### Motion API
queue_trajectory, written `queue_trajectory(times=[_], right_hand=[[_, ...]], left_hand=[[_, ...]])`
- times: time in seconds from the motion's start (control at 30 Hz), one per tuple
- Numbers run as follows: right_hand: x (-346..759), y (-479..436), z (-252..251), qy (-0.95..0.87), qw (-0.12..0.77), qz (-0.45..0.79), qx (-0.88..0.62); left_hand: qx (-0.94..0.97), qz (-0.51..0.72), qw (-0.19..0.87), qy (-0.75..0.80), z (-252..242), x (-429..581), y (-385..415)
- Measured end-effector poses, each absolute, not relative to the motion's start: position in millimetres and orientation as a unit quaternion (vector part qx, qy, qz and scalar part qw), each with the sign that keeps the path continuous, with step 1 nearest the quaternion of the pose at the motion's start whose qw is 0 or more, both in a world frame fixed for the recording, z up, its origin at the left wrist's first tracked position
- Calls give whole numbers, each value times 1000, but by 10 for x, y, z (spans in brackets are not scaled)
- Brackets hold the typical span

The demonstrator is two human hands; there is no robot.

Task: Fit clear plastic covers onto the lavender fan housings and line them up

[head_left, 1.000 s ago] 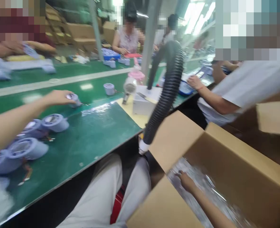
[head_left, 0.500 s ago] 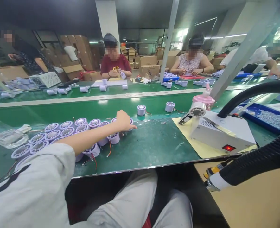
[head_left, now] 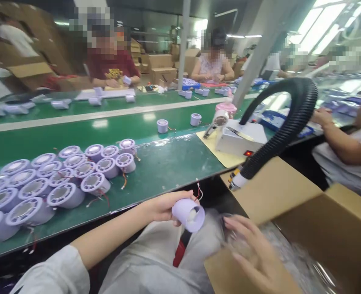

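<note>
My left hand (head_left: pixel 165 206) is wrapped round a light purple cylindrical fan housing (head_left: pixel 188 214), tilted with its open end to the right and toward me. Thin red and white wires (head_left: pixel 199 190) stick up behind it. My right hand (head_left: pixel 254 249), smeared by motion, is over an open cardboard box (head_left: pixel 321 224). Between its thumb and fingers shows a clear plastic piece (head_left: pixel 240 243), its shape blurred. Rows of similar purple housings (head_left: pixel 65 195), some with wires trailing, stand on the green table (head_left: pixel 165 163) to the left.
Two more housings (head_left: pixel 162 126) stand on the green belt. A white machine (head_left: pixel 241 139) with a lit red switch and black ribbed hose (head_left: pixel 303 106) is at right, a small white fan (head_left: pixel 220 118) at its side. Clear plastic parts (head_left: pixel 293 253) fill the box. Co-workers sit opposite and at right.
My left hand has come back from the rows to above my lap, now with a housing in it. My right hand has come into view at the box. The view has swung right.
</note>
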State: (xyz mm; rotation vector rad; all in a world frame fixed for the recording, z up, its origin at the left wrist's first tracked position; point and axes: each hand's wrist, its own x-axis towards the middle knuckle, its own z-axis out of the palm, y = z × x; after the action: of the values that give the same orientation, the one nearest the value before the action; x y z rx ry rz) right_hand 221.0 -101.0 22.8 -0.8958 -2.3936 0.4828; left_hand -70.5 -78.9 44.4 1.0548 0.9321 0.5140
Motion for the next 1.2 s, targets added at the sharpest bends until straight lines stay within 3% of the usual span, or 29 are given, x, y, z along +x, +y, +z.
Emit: queue_trajectory(times=[0.17, 0.23, 0.37, 0.57, 0.67, 0.9, 1.1, 1.2], right_hand=[[1689, -1014, 301, -914, 199, 36, -351], [1647, -1020, 286, -910, 170, 107, -362], [1691, -1111, 297, -829, 178, 364, -386], [1664, -1145, 374, -671, 291, 500, -464], [1669, -1122, 376, -609, 329, 538, -481], [1765, -1145, 323, -539, 343, 625, -448], [1883, -1285, 252, -763, 318, 416, -378], [1924, -1322, 262, -763, 312, 423, -376]], left_hand=[[545, 145, 719, 407, 377, -519, -924], [607, 159, 655, 421, 439, -519, -962], [721, 224, 468, 459, 469, -520, -1053], [743, 283, 428, 429, 212, -502, -1134], [735, 293, 457, 406, 146, -500, -1155], [580, 315, 658, 361, 160, -471, -1220], [508, 347, 707, 349, 149, -471, -1284], [532, 323, 709, 332, 201, -491, -1293]])
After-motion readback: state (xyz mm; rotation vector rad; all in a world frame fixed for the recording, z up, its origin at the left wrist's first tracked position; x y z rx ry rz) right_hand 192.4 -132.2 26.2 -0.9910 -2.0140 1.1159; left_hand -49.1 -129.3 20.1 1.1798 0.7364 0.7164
